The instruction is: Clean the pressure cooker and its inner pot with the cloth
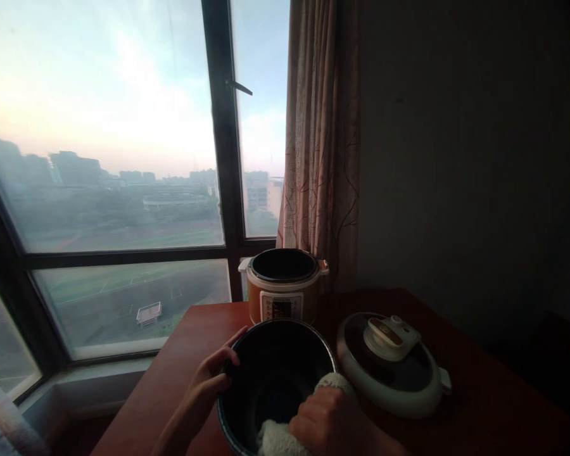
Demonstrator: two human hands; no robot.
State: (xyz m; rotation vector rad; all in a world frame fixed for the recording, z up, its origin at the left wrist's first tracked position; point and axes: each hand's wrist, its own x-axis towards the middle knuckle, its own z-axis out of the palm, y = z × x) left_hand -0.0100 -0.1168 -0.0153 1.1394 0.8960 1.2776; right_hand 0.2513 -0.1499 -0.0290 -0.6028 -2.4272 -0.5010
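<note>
Below the upper-left window [123,126], over the red surface [171,354], a pot [285,345] is gripped by left fingers [218,360], a cloth [280,438] by right fingers [310,419].

On the left I saw a bare, slim-fingered left hand [209,375] and its bare, slender forearm [179,419]; nearer, to the right, a bare right hand [323,419] with rounded knuckles [313,405].

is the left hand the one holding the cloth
No, the right hand holds the pale cloth, while the left hand grips the dark pot at its rim.
</note>
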